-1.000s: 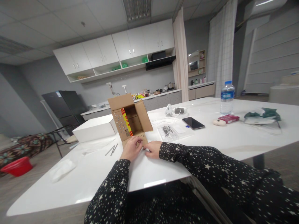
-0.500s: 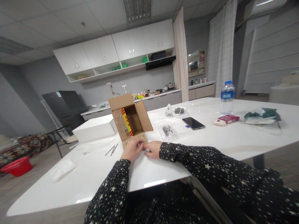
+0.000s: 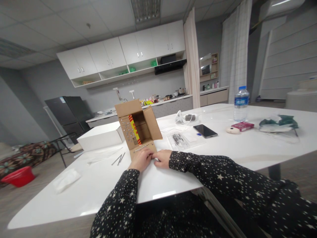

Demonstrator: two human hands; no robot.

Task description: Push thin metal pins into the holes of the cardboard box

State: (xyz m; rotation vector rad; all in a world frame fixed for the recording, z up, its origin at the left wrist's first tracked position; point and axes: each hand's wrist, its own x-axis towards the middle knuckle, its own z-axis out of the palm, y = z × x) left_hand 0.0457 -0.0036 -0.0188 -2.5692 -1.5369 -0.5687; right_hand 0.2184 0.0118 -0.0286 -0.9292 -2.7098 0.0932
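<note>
1. My left hand [image 3: 140, 159] lies on the near flap of the cardboard box [image 3: 137, 127], fingers curled down on the flap edge; it presses there and does not grasp anything that I can see.
2. My right hand [image 3: 162, 158] rests just beside the left one, at the right corner of the same flap, fingers bent; I cannot tell if this grip pinches something small.
3. The cardboard box lies open on its side on the white tabletop [image 3: 223, 148], its opening toward me, with rows of small studs on the flaps.
4. Two thin metal pins [image 3: 119, 159] lie left of the box, and a white box [image 3: 100, 135] is behind them.
5. A clear bag [image 3: 178, 139] and a phone [image 3: 205, 131] lie to the right.
</note>
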